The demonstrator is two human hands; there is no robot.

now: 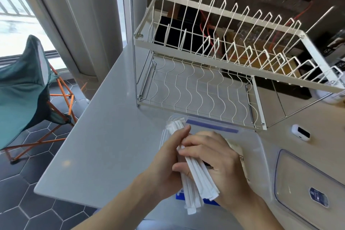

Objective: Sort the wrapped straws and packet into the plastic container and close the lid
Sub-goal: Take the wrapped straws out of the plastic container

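On a pale grey countertop (104, 145) beside a bright window: white two-tier wire dish rack (214, 65) at the back; folding camp chair (24, 87), teal fabric on orange legs, on the dark hexagon-tiled floor (28, 201); small white device (301, 133) to the right. Clear plastic container (259, 158), open, blue strip at its far rim, just in front of the rack; printed packet (239, 157) inside. Clear lid (306, 188) flat alongside, right. Bundle of wrapped straws (197, 179) held over the container: left hand (168, 166) cupped underneath, fingers curled round; right hand (218, 160) gripping from above.
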